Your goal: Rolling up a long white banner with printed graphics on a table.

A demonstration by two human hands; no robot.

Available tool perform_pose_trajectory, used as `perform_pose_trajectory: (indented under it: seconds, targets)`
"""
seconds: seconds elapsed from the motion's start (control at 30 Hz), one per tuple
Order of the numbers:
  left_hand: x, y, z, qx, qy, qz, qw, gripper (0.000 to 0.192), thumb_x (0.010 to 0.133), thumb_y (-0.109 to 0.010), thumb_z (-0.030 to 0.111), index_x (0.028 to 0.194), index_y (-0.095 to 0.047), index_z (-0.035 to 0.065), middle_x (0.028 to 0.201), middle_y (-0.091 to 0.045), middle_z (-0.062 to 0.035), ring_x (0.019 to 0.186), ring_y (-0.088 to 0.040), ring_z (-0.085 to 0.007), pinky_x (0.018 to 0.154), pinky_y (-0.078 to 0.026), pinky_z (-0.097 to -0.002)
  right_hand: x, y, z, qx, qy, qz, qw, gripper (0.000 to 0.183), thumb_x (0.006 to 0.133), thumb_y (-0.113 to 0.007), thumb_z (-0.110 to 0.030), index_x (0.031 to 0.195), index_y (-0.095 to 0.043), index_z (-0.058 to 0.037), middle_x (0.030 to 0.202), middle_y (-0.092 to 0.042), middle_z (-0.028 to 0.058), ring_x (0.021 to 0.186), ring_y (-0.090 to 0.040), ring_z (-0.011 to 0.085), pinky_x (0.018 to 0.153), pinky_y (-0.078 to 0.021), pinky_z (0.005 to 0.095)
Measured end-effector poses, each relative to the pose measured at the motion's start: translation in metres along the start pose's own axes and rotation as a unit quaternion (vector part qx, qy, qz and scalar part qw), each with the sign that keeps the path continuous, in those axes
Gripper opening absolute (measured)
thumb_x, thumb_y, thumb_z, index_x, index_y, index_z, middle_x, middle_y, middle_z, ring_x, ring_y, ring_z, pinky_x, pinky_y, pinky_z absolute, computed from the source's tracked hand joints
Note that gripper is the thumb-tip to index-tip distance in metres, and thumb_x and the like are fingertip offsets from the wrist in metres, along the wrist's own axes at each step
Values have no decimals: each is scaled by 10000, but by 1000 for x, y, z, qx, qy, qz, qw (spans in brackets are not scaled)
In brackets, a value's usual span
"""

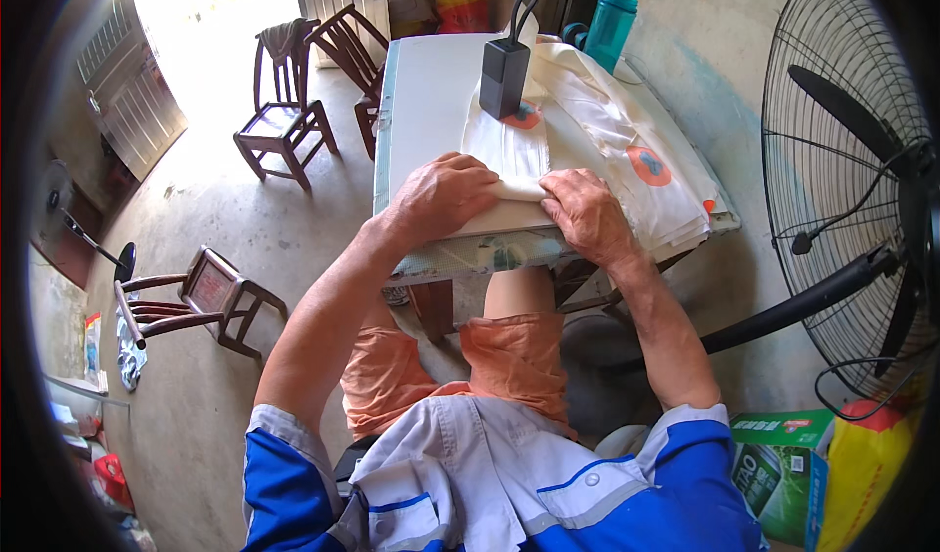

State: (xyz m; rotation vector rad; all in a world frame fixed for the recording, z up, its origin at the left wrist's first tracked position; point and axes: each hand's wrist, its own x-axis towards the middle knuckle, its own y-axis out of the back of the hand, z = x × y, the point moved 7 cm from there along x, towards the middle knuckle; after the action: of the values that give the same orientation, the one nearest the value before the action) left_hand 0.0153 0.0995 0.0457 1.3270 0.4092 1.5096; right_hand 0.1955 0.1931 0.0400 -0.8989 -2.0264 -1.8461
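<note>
Both hands grip a rolled or folded edge of white fabric (518,189) near the table's front edge. My left hand (449,191) holds the roll's left end, and my right hand (587,207) its right end. Beyond the roll, a flat strip of the same cloth runs back under a black power bank (504,75) with a loop cable, which stands upright beside an orange printed patch. To the right of my right hand lies more white fabric (598,111), loosely gathered, with an orange and blue-grey print.
The white-topped table (426,89) has a patterned cloth edge. A teal bottle (611,31) is at its back right. A large black fan (852,170) stands to the right, above a green carton (782,471). Wooden chairs (283,119) stand left, another chair (213,288) lies tipped over.
</note>
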Motion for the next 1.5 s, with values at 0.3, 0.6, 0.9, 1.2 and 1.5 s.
perform_pose_trajectory:
  seconds: [0.3, 0.6, 0.9, 1.2, 1.5]
  targets:
    - [-7, 8, -6, -13, 15, 33, 999, 285, 886, -722, 97, 1167, -756, 58, 1122, -750, -128, 1101, -694, -317, 984, -556, -426, 4, 3, 2, 11, -25, 23, 999, 273, 966, -674, -154, 1196, -688, -8, 1102, -728, 172, 1063, -663, 371, 955, -522, 476]
    - [-1, 13, -29, -39, 98, 26, 994, 271, 891, -705, 112, 1153, -756, 69, 1013, -750, -130, 979, -704, -303, 878, -566, -408, 8, 5, 0, 39, -50, 22, 998, 288, 940, -703, -116, 1201, -683, 3, 1091, -732, 187, 1036, -666, 380, 936, -534, 479]
    - [6, 9, -44, -74, 192, 33, 978, 357, 917, -717, 247, 1225, -725, 67, 995, -758, -198, 910, -731, -305, 856, -571, -411, 19, -1, 19, 74, -106, 53, 990, 284, 978, -702, -148, 1224, -679, -7, 1056, -744, 196, 1004, -676, 375, 894, -551, 481]
    - [21, 4, -59, -7, 244, 13, 970, 459, 893, -735, 325, 1202, -707, -13, 1044, -757, -261, 1007, -740, -395, 911, -566, -446, 26, -16, 46, 171, -225, 39, 958, 277, 978, -702, -174, 1195, -720, -2, 1062, -756, 224, 956, -739, 387, 881, -575, 479]
    - [28, -1, -65, 41, 269, -14, 962, 517, 849, -729, 326, 1245, -685, -3, 1095, -755, -264, 1048, -734, -399, 957, -561, -447, 35, -22, 49, 67, -196, -10, 978, 303, 971, -701, -236, 1189, -747, -30, 1084, -723, 241, 946, -717, 415, 899, -564, 483]
